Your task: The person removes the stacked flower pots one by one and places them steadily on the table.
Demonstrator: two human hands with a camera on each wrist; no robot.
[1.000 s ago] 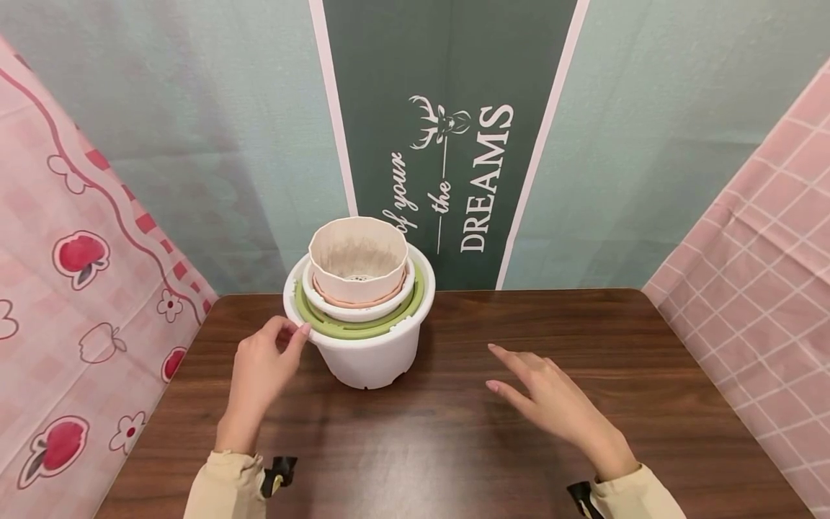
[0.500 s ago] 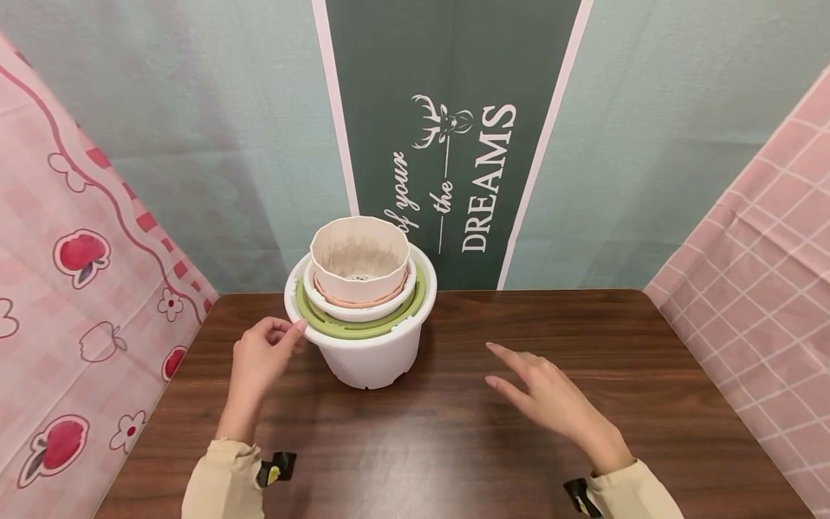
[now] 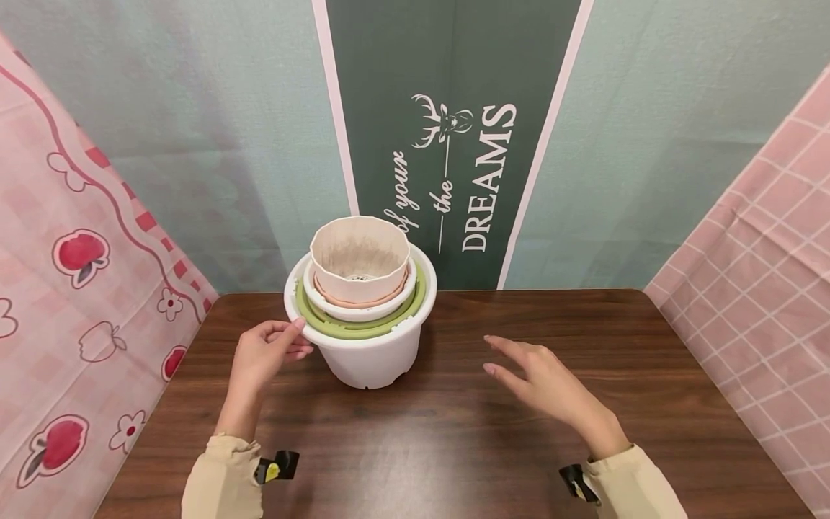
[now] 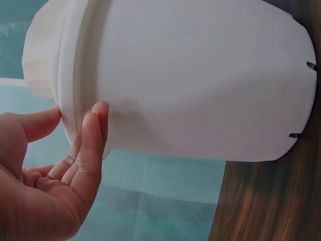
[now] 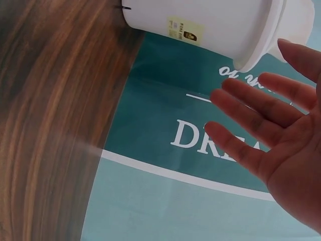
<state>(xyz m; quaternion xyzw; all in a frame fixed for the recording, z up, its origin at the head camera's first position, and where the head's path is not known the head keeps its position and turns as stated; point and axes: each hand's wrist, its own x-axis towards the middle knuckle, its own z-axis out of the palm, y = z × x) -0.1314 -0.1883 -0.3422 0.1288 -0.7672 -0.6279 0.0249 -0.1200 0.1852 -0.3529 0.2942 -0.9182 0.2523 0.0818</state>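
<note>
A large white flower pot point(image 3: 369, 360) stands upright on the table, with smaller pots nested in it: a green pot point(image 3: 353, 333), a white pot point(image 3: 353, 314), a peach pot point(image 3: 363, 301) and, on top, a cream faceted pot point(image 3: 359, 249) with a stained inside. My left hand point(image 3: 262, 357) pinches the large pot's rim at its left front. In the left wrist view, the thumb point(image 4: 42, 123) meets the rim's upper edge and the fingers point(image 4: 90, 150) lie beneath it. Apart from the pots on the right, my right hand point(image 3: 551, 386) hovers over the table with its fingers spread.
The dark wooden table point(image 3: 415, 447) carries the pots near its back left edge. Behind it hangs a green printed cloth point(image 3: 454, 58). Pink cloths close off the left side point(image 3: 84, 303) and the right side point(image 3: 772, 288). A label point(image 5: 185, 31) sticks to the large pot's right side.
My left fingers have spread beneath the rim, with the thumb slightly lower and further left. The right hand has shifted slightly up and left. The pots stay in place on the table.
</note>
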